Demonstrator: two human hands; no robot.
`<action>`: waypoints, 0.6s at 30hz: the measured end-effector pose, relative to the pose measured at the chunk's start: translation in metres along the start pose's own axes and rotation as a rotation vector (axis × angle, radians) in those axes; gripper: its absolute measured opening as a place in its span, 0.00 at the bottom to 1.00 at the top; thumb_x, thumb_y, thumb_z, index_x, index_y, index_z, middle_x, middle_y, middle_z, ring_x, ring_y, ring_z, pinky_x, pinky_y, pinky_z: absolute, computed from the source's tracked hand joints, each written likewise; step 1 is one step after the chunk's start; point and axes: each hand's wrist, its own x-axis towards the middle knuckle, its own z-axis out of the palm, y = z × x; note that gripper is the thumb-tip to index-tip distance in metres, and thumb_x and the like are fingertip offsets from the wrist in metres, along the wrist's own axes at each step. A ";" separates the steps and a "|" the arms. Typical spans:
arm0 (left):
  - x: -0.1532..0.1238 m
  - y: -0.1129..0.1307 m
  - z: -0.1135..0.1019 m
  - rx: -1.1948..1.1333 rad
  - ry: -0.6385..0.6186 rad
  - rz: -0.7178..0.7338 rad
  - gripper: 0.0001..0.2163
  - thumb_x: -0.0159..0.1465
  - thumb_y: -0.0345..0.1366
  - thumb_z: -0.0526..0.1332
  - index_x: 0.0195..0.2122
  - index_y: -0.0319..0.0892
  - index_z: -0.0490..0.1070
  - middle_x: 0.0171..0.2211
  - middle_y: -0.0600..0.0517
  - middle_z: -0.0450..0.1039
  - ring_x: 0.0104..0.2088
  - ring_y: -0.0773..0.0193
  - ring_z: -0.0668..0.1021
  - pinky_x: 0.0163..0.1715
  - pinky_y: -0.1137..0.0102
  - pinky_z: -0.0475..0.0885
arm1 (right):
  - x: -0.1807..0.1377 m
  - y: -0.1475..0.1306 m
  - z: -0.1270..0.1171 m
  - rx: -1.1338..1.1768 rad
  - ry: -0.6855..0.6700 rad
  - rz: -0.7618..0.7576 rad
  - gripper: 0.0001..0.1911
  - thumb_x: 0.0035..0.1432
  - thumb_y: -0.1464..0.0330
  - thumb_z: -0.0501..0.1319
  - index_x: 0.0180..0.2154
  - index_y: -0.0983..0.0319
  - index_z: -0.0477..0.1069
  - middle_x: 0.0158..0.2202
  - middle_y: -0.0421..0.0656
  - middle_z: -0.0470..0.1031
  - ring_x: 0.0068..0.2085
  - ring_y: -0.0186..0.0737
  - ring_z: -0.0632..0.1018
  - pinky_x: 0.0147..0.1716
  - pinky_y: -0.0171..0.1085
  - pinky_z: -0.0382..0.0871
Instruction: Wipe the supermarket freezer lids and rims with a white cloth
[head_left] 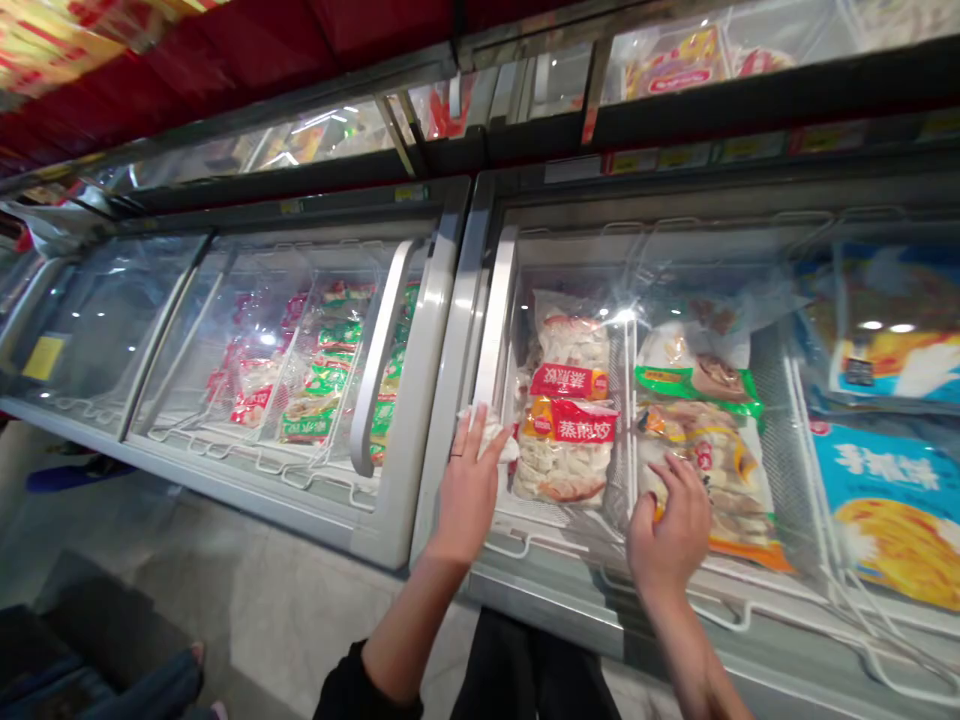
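Note:
My left hand (466,482) presses a crumpled white cloth (493,437) against the lower end of the white handle (495,335) on the right-hand freezer's glass lid. Part of the cloth is hidden under the fingers. Over the same freezer, my right hand (671,520) is at the glass with its fingers slightly bent and apart, holding nothing. Below the glass lie red-labelled dumpling bags (566,460) between my hands. Close to my right hand is a clear food bag (712,465) with green and orange edges.
To the left stands another chest freezer with its own white handle (382,360) and green-labelled bags (330,365). Blue packages (889,500) lie at the right. A glass-fronted shelf (675,70) runs behind. Another person's legs (161,685) show at lower left on the floor.

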 end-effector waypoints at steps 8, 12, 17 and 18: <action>0.190 -0.011 0.022 -0.133 -0.080 -0.049 0.36 0.66 0.17 0.53 0.72 0.55 0.64 0.80 0.57 0.42 0.75 0.48 0.62 0.70 0.49 0.68 | 0.042 -0.068 0.053 0.194 -0.153 0.017 0.24 0.67 0.73 0.51 0.62 0.59 0.69 0.61 0.52 0.76 0.64 0.50 0.74 0.65 0.58 0.68; 0.260 -0.022 0.028 -0.227 -0.113 -0.078 0.36 0.65 0.18 0.55 0.74 0.50 0.61 0.80 0.55 0.41 0.75 0.47 0.62 0.68 0.53 0.71 | 0.066 -0.095 0.095 0.208 -0.213 -0.031 0.27 0.65 0.76 0.51 0.62 0.61 0.70 0.61 0.53 0.75 0.64 0.51 0.72 0.67 0.58 0.66; 0.187 -0.023 0.023 -0.180 -0.077 -0.020 0.37 0.67 0.20 0.54 0.75 0.56 0.57 0.80 0.58 0.40 0.74 0.52 0.64 0.69 0.54 0.70 | 0.068 -0.100 0.105 0.095 -0.274 -0.091 0.24 0.64 0.75 0.54 0.60 0.62 0.72 0.62 0.53 0.74 0.67 0.54 0.67 0.68 0.57 0.63; 0.157 -0.021 0.019 -0.165 -0.072 -0.002 0.37 0.67 0.20 0.53 0.75 0.57 0.56 0.80 0.59 0.40 0.75 0.54 0.62 0.71 0.54 0.68 | 0.068 -0.100 0.103 0.098 -0.276 -0.093 0.24 0.64 0.75 0.54 0.59 0.62 0.73 0.62 0.52 0.74 0.67 0.54 0.67 0.68 0.57 0.63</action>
